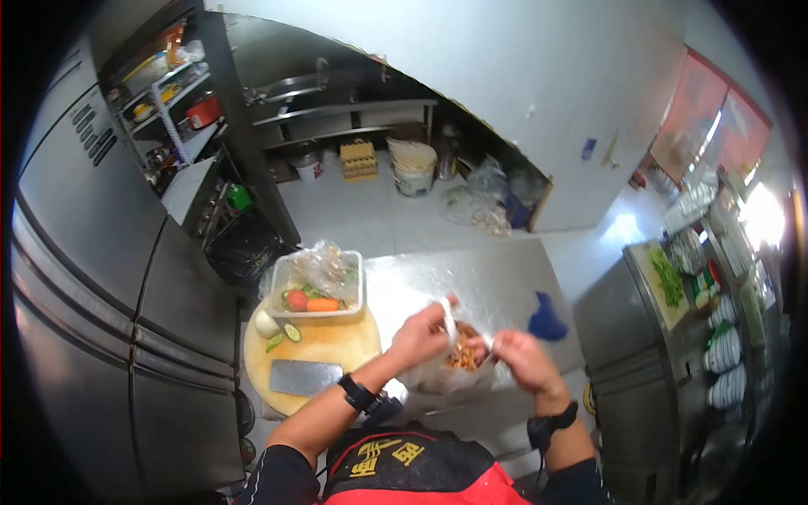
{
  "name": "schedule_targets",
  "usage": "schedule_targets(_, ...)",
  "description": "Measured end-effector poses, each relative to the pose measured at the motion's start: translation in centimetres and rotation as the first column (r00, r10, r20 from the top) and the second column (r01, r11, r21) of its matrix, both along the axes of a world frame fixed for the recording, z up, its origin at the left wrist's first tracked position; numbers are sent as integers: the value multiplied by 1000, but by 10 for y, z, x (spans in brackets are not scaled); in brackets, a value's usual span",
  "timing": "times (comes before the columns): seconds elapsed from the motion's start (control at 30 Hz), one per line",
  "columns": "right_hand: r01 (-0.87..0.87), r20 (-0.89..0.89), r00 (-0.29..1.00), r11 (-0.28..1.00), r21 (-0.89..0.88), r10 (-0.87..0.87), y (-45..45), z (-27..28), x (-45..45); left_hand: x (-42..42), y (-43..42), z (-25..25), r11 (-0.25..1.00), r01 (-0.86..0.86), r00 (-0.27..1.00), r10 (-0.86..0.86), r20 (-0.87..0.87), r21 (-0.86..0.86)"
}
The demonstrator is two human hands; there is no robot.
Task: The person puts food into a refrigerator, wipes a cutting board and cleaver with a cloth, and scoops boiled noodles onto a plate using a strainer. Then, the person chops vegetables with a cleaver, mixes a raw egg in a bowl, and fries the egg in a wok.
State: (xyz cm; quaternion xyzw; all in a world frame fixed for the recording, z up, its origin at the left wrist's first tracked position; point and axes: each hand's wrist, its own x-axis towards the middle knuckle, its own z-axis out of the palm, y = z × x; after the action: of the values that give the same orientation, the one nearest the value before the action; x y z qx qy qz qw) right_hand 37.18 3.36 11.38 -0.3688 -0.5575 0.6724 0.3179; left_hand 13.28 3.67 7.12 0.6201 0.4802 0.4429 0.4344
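A clear plastic bag (455, 375) with orange-brown strips of food (462, 357) inside rests on the steel table (421, 273). My left hand (420, 335) grips the bag's rim on its left side, fingers closed on a white twisted edge. On the other side, my right hand (523, 358) pinches the rim, and the mouth of the bag is spread between both hands. Left of them lies a round cutting board (366, 341) with a cleaver (305, 377), a cut cucumber piece (292, 332) and a white onion-like vegetable (267, 325) on it.
A white plastic basket (359, 286) holds a tomato (296, 300), a carrot (322, 305) and plastic wrap. A blue cloth (548, 318) lies at the table's right. Steel refrigerator doors (93, 252) stand left; a steel counter (619, 303) with greens (667, 278) and stacked bowls (724, 349) stands right.
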Motion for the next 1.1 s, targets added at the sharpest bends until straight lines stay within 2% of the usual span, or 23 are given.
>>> schedule_targets(0.03,-16,-11,1000,1000,-3,16,-7,-7,-9,5,2,-14,980,126,974,-92,-208,155)
schedule_targets(0.1,-136,80,987,988,-73,142,-9,-23,-17,18,-17,-21,970,240,966,-236,-103,28)
schedule_targets(0.13,-156,81,984,986,-66,161,-9,-19,-20,22,-18,-29,967,192,978,-175,-115,166)
schedule_targets(0.23,-202,170,962,976,-78,212,-5,-11,-25,16,-12,-43,941,241,966,-209,-152,238)
schedule_targets(0.27,-185,131,972,980,-66,192,0,-16,-21,14,-12,-47,977,188,944,-150,-294,103)
schedule_targets(0.3,-169,93,980,984,-58,173,6,-24,-15,10,-16,-47,980,173,946,-136,-293,101)
schedule_targets(0.33,-165,196,970,981,103,143,18,-44,-4,6,-22,-48,997,78,979,-73,-192,16)
schedule_targets(0.4,-128,283,953,990,59,106,40,-81,28,-6,-26,-77,985,-123,992,126,18,-125)
schedule_targets(0.43,-66,372,927,998,19,54,43,-99,39,-12,-26,-105,982,-144,989,148,17,-120)
schedule_targets(0.47,-89,371,926,996,30,72,41,-122,47,-19,-23,-130,928,-149,934,245,259,-341)
schedule_targets(0.5,-98,303,945,990,-104,125,36,-146,56,-24,-22,-142,842,-83,806,372,462,-533)
schedule_targets(0.53,-116,234,957,965,-236,173,39,-157,58,-23,-23,-140,769,-17,709,459,534,-639)
schedule_targets(0.57,-145,239,951,963,-225,199,45,-154,53,-24,-21,-133,776,-38,694,474,542,-630)
schedule_targets(0.63,2,59,998,922,-386,22,37,-147,41,-26,-24,-115,720,322,592,354,724,-615)
schedule_targets(0.67,-164,-317,948,897,-411,28,51,-163,49,-24,-29,-106,853,252,702,164,693,-457)
schedule_targets(0.7,-178,-321,946,895,-408,42,46,-143,28,-19,-31,-87,857,238,702,173,691,-456)
schedule_targets(0.77,39,-209,975,987,-158,-73,22,-86,-25,-7,-34,-53,842,356,773,-21,634,-406)
schedule_targets(0.8,-107,-57,993,994,-6,107,25,-87,-29,-6,-31,-49,846,345,775,-11,632,-408)
schedule_targets(0.87,-130,49,991,990,51,128,22,-85,-34,-4,-27,-46,885,367,898,-255,359,-286)
schedule_targets(0.9,-148,154,979,983,107,131,21,-81,-39,-3,-28,-47,890,354,901,-242,361,-287)
schedule_targets(1.03,-26,-58,998,989,-148,18,21,-99,-25,-8,-23,-59,832,447,874,-330,356,-327)
schedule_targets(1.07,-40,-110,994,980,-194,19,21,-106,-17,-10,-21,-66,932,353,931,-341,128,-82)
schedule_targets(1.1,-54,-162,987,969,-242,14,20,-116,-7,-10,-17,-78,939,290,956,-275,-101,185)
